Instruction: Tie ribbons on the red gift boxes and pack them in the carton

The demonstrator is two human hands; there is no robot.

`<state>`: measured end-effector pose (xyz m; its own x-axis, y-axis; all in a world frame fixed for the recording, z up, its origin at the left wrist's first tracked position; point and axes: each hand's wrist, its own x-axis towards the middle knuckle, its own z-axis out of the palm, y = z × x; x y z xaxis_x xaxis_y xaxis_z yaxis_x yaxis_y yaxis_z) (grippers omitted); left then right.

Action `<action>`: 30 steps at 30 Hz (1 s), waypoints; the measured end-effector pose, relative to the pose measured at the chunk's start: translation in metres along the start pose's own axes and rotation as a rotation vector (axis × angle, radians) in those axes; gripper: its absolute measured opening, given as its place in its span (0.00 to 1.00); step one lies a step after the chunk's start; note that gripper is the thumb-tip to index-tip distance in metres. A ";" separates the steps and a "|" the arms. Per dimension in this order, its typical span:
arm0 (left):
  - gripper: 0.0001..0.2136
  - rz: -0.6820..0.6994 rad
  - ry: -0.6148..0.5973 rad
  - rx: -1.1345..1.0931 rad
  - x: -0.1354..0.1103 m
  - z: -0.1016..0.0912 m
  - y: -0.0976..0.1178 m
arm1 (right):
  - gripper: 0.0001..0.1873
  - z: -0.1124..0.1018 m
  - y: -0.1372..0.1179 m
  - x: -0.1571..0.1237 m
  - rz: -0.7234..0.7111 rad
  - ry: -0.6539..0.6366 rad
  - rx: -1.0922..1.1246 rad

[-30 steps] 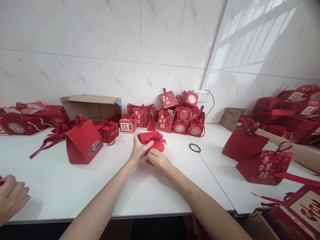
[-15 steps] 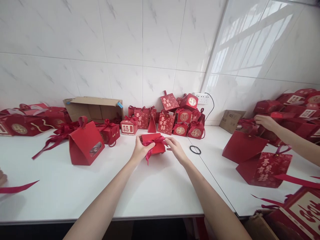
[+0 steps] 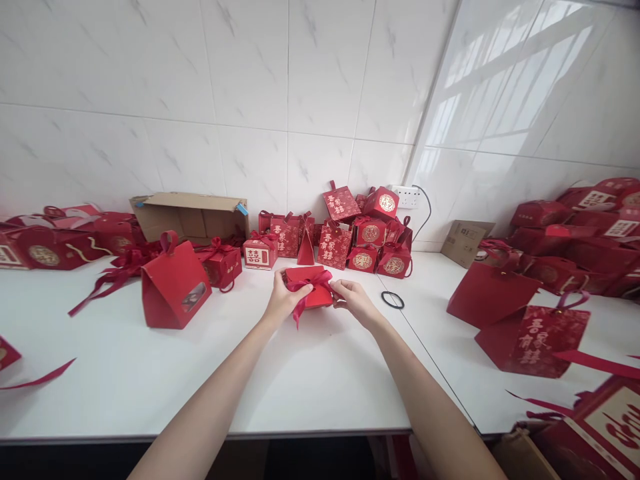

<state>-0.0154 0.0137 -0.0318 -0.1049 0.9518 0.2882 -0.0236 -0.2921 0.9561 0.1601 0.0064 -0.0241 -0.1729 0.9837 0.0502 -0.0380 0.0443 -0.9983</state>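
In the middle of the white table lies a small red gift box with a dark pink ribbon tied in a bow on top. My left hand grips the box's left side, its thumb pressed on the ribbon by the knot. My right hand pinches the bow's right loop at the box's right edge, with fingers curled in. The box's underside and far side are hidden.
A red house-shaped box stands to the left, before an open carton. Finished-looking red boxes are stacked by the wall. A black ring lies right of my hand. More boxes stand farther right.
My right fingers have closed in on the ribbon loop. Another person's hand at the right and one at the left edge have gone out of view; a red box corner now shows at left.
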 end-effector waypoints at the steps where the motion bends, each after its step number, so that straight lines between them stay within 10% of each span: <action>1: 0.25 -0.002 0.005 0.001 0.000 0.000 0.000 | 0.26 0.000 0.000 0.000 0.006 -0.012 -0.008; 12: 0.24 0.013 0.019 0.008 0.001 0.000 0.001 | 0.19 -0.019 -0.009 -0.006 0.091 -0.327 0.111; 24: 0.24 0.003 0.008 -0.019 0.000 0.000 0.001 | 0.17 -0.021 -0.008 -0.011 0.220 -0.438 -0.292; 30: 0.27 0.021 0.037 -0.152 -0.002 0.004 -0.005 | 0.09 -0.023 -0.004 -0.006 0.348 -0.104 -0.595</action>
<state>-0.0115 0.0133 -0.0367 -0.1437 0.9420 0.3031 -0.1706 -0.3253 0.9301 0.1842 0.0040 -0.0212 -0.1716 0.9376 -0.3024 0.5776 -0.1529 -0.8019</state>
